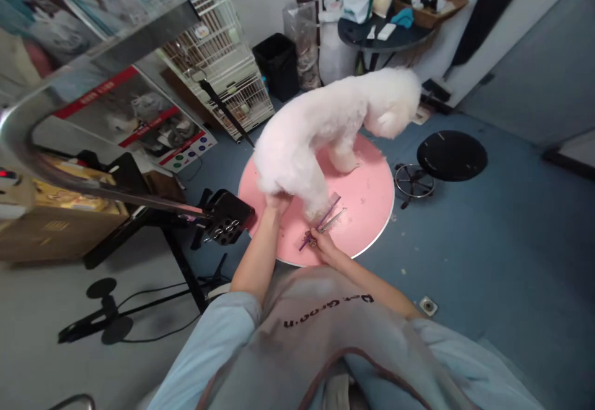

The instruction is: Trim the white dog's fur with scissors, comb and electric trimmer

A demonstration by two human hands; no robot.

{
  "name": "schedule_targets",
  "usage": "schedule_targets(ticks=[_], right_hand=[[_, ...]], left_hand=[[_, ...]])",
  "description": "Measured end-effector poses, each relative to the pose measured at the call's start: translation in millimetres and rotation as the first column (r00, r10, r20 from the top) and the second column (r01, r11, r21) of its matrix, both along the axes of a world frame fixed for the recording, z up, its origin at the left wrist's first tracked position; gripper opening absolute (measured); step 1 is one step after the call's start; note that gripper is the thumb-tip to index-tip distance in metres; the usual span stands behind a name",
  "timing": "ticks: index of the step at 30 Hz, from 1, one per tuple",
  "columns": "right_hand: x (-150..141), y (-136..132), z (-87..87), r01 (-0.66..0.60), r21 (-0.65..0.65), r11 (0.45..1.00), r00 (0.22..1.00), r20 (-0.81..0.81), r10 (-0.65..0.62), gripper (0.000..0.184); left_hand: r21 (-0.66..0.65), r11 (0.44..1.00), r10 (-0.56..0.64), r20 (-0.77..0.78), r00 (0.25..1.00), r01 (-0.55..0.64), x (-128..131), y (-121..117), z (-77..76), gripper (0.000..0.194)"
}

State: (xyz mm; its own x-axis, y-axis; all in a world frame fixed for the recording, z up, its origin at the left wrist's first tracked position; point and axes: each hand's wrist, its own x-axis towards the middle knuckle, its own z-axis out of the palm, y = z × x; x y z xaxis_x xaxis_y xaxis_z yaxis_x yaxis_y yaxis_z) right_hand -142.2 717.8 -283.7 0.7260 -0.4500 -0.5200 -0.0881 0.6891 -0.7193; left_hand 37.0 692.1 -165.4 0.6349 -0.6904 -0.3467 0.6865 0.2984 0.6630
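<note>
A white, fluffy dog (311, 119) stands on a round pink grooming table (372, 212), its head turned toward the right. At its rear, my left hand (277, 202) grips a hind leg from below, with the fingers partly hidden in the fur. My right hand (321, 243) is closed on a pair of silver scissors (335, 218) together with a purple-edged comb (329, 209). Both tools point up and to the right, close beside the other hind paw. Small tufts of cut hair lie on the pink surface.
A metal grooming arm (139, 198) with a black clamp (227, 215) rises at the left. White wire cages (232, 82) and a black bin (277, 63) stand behind. To the right are a black stool (452, 155) and a dark side table (404, 39) bearing supplies.
</note>
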Motion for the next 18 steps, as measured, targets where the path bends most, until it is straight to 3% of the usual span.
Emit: schedule_targets(ticks=[4, 7, 10, 13, 15, 18], right_hand=[[-1.1, 25.6, 7.1, 0.248, 0.068, 0.966, 0.968, 0.035, -0.250, 0.034], [-1.9, 33.3, 7.8, 0.417, 0.169, 0.893, 0.909, -0.110, -0.403, 0.030], [13.9, 38.3, 12.1, 0.404, 0.213, 0.889, 0.914, -0.137, -0.383, 0.024], [25.3, 46.8, 16.6, 0.353, 0.213, 0.911, 0.931, 0.017, -0.364, 0.024], [21.4, 51.3, 14.0, 0.384, 0.220, 0.897, 0.914, 0.052, -0.403, 0.028], [5.5, 51.5, 1.3, 0.403, 0.245, 0.882, 0.914, -0.053, -0.402, 0.033]], left_hand=[[-0.090, 0.982, -0.161, 0.032, 0.986, 0.163, 4.0, 8.0, -2.9, 0.038], [-0.162, 0.962, -0.217, 0.035, 0.976, 0.219, 2.7, 9.5, -6.6, 0.036], [-0.179, 0.951, -0.250, 0.025, 0.968, 0.250, 2.8, 8.9, -8.6, 0.039], [-0.170, 0.949, -0.261, 0.038, 0.964, 0.264, 6.0, 7.3, -7.0, 0.043], [-0.151, 0.952, -0.262, 0.047, 0.964, 0.266, 8.4, 5.7, -4.6, 0.044], [-0.139, 0.948, -0.285, 0.043, 0.958, 0.288, 10.7, 2.9, -0.6, 0.043]])
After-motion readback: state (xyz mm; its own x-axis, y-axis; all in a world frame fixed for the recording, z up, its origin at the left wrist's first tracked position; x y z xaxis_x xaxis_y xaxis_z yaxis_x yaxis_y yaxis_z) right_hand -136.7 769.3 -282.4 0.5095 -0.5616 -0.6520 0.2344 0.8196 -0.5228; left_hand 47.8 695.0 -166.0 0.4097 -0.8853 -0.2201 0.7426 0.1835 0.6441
